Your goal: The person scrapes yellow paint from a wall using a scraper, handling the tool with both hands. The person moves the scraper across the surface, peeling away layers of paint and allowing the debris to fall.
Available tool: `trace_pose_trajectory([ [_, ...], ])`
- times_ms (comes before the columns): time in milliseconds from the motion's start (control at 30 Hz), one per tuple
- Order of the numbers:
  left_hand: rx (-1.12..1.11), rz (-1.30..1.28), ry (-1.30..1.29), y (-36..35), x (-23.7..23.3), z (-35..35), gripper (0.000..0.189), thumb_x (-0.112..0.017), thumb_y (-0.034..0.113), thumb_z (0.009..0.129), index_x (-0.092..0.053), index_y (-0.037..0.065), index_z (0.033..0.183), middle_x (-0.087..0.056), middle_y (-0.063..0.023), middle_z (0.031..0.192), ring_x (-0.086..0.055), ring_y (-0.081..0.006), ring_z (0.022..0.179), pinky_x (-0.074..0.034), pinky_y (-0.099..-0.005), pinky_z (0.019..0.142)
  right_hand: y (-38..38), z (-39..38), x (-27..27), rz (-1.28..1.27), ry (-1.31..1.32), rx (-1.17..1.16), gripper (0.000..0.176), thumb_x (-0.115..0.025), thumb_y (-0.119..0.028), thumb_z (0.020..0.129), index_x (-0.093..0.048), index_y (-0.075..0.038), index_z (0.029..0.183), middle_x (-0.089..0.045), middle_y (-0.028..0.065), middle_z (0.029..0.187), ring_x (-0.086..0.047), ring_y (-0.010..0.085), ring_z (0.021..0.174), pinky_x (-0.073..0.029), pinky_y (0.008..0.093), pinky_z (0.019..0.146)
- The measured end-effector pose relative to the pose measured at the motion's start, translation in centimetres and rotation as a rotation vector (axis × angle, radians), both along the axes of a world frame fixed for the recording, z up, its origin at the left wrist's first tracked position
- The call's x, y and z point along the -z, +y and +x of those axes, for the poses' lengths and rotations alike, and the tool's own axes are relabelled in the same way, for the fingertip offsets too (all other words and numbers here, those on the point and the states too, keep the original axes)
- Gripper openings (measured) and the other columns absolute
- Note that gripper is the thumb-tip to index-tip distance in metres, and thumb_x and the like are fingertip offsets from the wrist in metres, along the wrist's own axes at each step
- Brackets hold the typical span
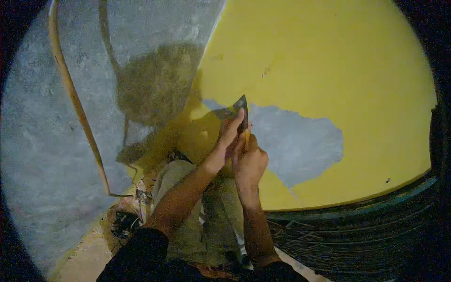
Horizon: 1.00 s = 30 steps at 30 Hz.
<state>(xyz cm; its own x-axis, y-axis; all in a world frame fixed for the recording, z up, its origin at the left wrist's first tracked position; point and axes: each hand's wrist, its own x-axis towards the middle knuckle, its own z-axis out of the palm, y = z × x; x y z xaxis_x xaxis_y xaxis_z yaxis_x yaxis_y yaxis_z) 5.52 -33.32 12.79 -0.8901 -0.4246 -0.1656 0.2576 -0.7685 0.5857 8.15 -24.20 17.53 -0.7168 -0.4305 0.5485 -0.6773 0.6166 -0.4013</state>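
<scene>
A putty knife (242, 104) with a dark, angled metal blade and a yellow handle is held pointing up in front of the wall. My right hand (250, 162) is closed around its handle. The fingers of my left hand (229, 134) are on the blade, with the thumb lying along its face. Behind the hands, the yellow painted wall (319, 66) has a bare grey patch (300, 141) with ragged edges. The left palm and some fingertips are hidden from view.
On the left is a grey wall (155, 28) with a long bent tan pole or pipe (75, 89) in front of it. Dark ribbed material (357, 239) runs along the lower right edge. Dark clutter (124, 224) lies on the floor by my legs (176, 188).
</scene>
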Motion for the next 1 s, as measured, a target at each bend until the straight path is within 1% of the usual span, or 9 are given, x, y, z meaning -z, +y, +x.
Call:
trace_pose_trajectory([
  [100,-0.088,-0.306,0.028,1.8,-2.9,4.1,0.054,-0.057,0.06,0.09,-0.062,0.008,0.076,-0.058,-0.0004,0.064,-0.052,-0.0117,0.054,-0.042,-0.0281,0.051,1.5,2.3,0.1,0.01,0.012,0.063,0.022,-0.056,-0.021,0.095,-0.058,-0.002,0.085,-0.059,0.0223,0.061,-0.061,0.0416,0.056,-0.047,0.0456,0.051],
  [133,0.248,-0.096,0.032,1.2,-1.1,2.7,0.051,-0.055,0.057,0.092,-0.06,0.009,0.074,-0.056,0.0001,0.064,-0.051,-0.0117,0.053,-0.042,-0.0284,0.05,2.0,2.6,0.3,-0.007,0.038,0.1,0.021,-0.056,-0.021,0.095,-0.058,-0.001,0.085,-0.059,0.0224,0.061,-0.061,0.0418,0.056,-0.047,0.0457,0.051],
  [233,0.171,-0.03,0.002,3.3,1.1,0.0,0.049,-0.053,0.054,0.094,-0.059,0.01,0.074,-0.055,0.0003,0.065,-0.05,-0.0115,0.054,-0.041,-0.028,0.051,3.7,2.5,0.0,0.026,-0.003,0.113,0.019,-0.056,-0.019,0.094,-0.058,-0.001,0.088,-0.059,0.022,0.061,-0.06,0.0419,0.056,-0.046,0.0463,0.05],
  [367,0.101,-0.35,-0.01,2.6,2.5,-1.0,0.049,-0.055,0.055,0.093,-0.06,0.009,0.077,-0.057,-0.0005,0.065,-0.052,-0.0107,0.055,-0.041,-0.0265,0.05,3.3,1.3,2.1,0.015,0.041,0.125,0.018,-0.057,-0.019,0.093,-0.057,-0.001,0.09,-0.058,0.0213,0.06,-0.06,0.0417,0.055,-0.045,0.0472,0.049],
  [467,0.041,-0.055,0.1,2.3,0.1,-0.1,0.053,-0.056,0.06,0.091,-0.06,0.009,0.076,-0.056,-0.0005,0.064,-0.053,-0.0106,0.055,-0.042,-0.0265,0.05,1.9,-0.6,2.9,-0.028,0.15,0.088,0.017,-0.057,-0.018,0.094,-0.057,-0.001,0.091,-0.057,0.0207,0.059,-0.059,0.0416,0.054,-0.044,0.0479,0.049],
  [533,0.039,-0.071,0.072,1.0,0.2,-0.3,0.054,-0.057,0.061,0.09,-0.06,0.009,0.076,-0.056,-0.0002,0.064,-0.053,-0.0106,0.055,-0.042,-0.0265,0.05,0.9,-1.0,2.0,-0.121,-0.152,0.022,0.017,-0.057,-0.018,0.094,-0.058,-0.001,0.093,-0.058,0.0212,0.06,-0.059,0.0415,0.054,-0.044,0.0478,0.049],
  [867,0.145,-0.104,-0.018,2.9,3.3,-1.2,0.049,-0.058,0.057,0.091,-0.062,0.009,0.08,-0.059,0.0001,0.067,-0.053,-0.0101,0.054,-0.043,-0.026,0.052,3.2,1.7,1.2,-0.004,0.007,0.114,0.018,-0.058,-0.02,0.093,-0.06,-0.002,0.095,-0.059,0.0208,0.061,-0.06,0.0414,0.055,-0.046,0.0458,0.049],
  [967,0.018,0.135,0.086,1.9,-0.2,-1.0,0.05,-0.058,0.057,0.091,-0.062,0.009,0.079,-0.058,0.0011,0.066,-0.052,-0.0093,0.054,-0.043,-0.0259,0.052,1.8,-0.1,2.1,0.026,-0.025,0.14,0.018,-0.059,-0.021,0.093,-0.061,-0.003,0.095,-0.06,0.0203,0.062,-0.061,0.0411,0.056,-0.046,0.0461,0.05],
  [1000,0.115,-0.022,0.064,0.6,-0.5,0.6,0.05,-0.056,0.058,0.091,-0.062,0.011,0.079,-0.056,0.0021,0.066,-0.051,-0.0088,0.056,-0.042,-0.0258,0.052,0.8,-1.1,2.1,0.035,-0.006,0.089,0.019,-0.059,-0.021,0.093,-0.061,-0.003,0.095,-0.061,0.0204,0.063,-0.061,0.0411,0.056,-0.046,0.0462,0.05],
])
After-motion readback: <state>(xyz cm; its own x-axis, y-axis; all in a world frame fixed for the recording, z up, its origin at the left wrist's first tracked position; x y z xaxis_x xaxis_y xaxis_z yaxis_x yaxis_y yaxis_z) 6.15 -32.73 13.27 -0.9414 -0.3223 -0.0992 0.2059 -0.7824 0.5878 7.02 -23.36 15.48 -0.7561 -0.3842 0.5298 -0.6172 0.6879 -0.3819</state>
